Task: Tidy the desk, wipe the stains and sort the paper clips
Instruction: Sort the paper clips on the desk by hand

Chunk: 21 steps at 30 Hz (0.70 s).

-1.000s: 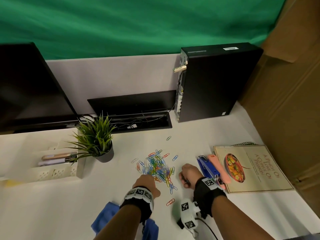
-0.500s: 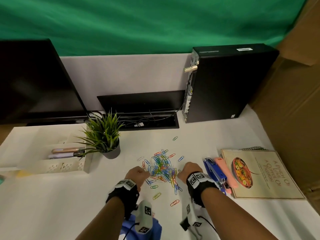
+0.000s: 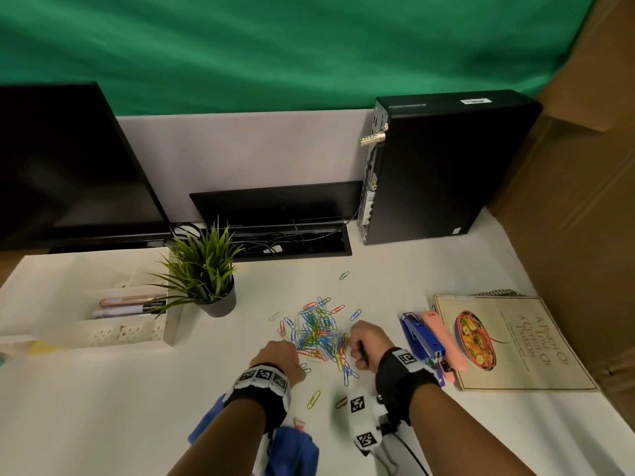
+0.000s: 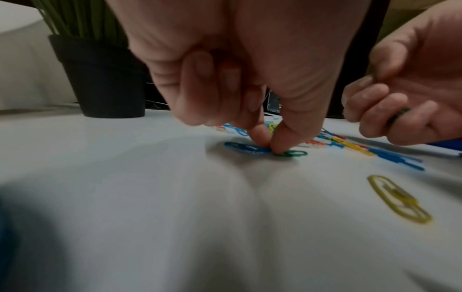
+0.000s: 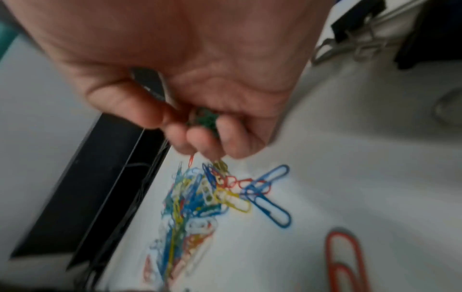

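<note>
Since half a second ago, the left hand (image 4: pixel 240 83) has slid in from the pile's left edge toward its near side, and its thumb and forefinger now pinch down on a green clip (image 4: pixel 291 153) lying flat on the tabletop (image 3: pixel 103 400), just beside a blue clip (image 4: pixel 246 148). By my reading that is one more green being picked out, so the sorting by colour is under way and far from done. At the centre, the pile of paper clips (image 3: pixel 318 333) lies mixed between the two hands, with a yellow clip (image 3: pixel 313 399) stray nearer the person. On the right, the right hand (image 3: pixel 366 345) has barely shifted; its fingers are curled around a few green clips (image 5: pixel 206 118) already gathered. Further right, the staplers (image 3: pixel 421 338) and the cookbook (image 3: pixel 508 341) rest untouched. Behind the left wrist, the blue cloth (image 3: pixel 292 448) waits, so wiping looks yet to come.
</note>
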Available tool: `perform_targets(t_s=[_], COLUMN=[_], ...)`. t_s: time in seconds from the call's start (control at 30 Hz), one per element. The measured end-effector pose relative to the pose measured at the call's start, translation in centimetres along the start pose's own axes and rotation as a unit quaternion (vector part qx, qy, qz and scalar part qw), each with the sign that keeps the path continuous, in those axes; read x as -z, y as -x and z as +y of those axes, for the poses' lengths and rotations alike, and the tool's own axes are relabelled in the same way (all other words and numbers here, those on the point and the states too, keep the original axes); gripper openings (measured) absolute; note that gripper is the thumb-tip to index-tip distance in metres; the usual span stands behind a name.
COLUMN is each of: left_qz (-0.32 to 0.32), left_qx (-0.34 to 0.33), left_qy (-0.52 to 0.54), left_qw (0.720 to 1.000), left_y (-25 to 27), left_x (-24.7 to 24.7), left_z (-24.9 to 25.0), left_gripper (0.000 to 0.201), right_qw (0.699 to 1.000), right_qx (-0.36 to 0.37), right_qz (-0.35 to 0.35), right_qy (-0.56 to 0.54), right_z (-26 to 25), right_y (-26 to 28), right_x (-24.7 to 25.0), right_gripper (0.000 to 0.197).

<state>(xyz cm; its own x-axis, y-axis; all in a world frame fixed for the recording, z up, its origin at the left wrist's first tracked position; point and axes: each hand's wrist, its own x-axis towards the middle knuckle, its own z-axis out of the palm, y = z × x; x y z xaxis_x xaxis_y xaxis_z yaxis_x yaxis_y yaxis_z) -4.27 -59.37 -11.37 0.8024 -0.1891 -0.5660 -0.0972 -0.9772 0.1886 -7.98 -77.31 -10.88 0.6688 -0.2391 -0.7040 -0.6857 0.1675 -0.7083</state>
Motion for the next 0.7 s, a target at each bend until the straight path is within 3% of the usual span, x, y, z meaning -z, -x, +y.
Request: perform_targets(t_s=[0.07,0.17,0.23,0.3,0.43,0.53,0.57,0.6,0.67,0.7], left_qz=[-0.002,0.000,0.002,-0.001,0.001,-0.011,-0.024,-0.045,-0.072,-0.069], left_qx=[0.004,0.007,0.005,0.001,-0.001,0.025,0.040,0.062,0.103,0.112], left_qy=[-0.008,-0.007,-0.010,-0.007,0.055,0.173,0.252,0.357,0.519,0.557], left_qw=[1.000,1.000,1.000,1.000,0.998,0.985,0.967,0.931,0.846,0.820], left_y=[0.0,0.1,0.0,0.0,0.2,0.4,0.5,0.7,1.1,1.3], left_x=[-0.1,-0.2,-0.4,-0.4,0.1,1.3,1.6,1.9,2.6,2.9], left_z=[0.1,0.0,0.0,-0.1,-0.7,-1.4,-1.8,-2.2,-3.3,-4.1], left_gripper=[0.034,0.035,0.035,0.035,0.037,0.031,0.027,0.023,0.023,0.025], right_qw=[0.982,0.902,0.877,0.875,0.910,0.975,0.991,0.999,0.994,0.986], right_qx=[0.048,0.082,0.090,0.093,0.067,0.021,-0.002,-0.022,-0.029,-0.019], right_qz=[0.034,0.073,0.076,0.072,0.057,0.027,0.014,0.001,-0.031,-0.046], right_qy=[0.178,0.417,0.467,0.469,0.405,0.220,0.130,0.044,-0.104,-0.160], right_z=[0.5,1.0,1.0,0.7,0.3,0.0,0.1,0.2,0.5,0.5], right_y=[-0.7,-1.1,-1.4,-1.3,-0.7,0.0,0.1,0.4,1.2,1.7], right_x=[-0.3,-1.1,-1.8,-2.0,-1.4,-1.2,-1.2,-1.3,-1.7,-2.1], right_gripper=[0.017,0.032,0.032,0.023,0.035,0.030,0.027,0.025,0.024,0.021])
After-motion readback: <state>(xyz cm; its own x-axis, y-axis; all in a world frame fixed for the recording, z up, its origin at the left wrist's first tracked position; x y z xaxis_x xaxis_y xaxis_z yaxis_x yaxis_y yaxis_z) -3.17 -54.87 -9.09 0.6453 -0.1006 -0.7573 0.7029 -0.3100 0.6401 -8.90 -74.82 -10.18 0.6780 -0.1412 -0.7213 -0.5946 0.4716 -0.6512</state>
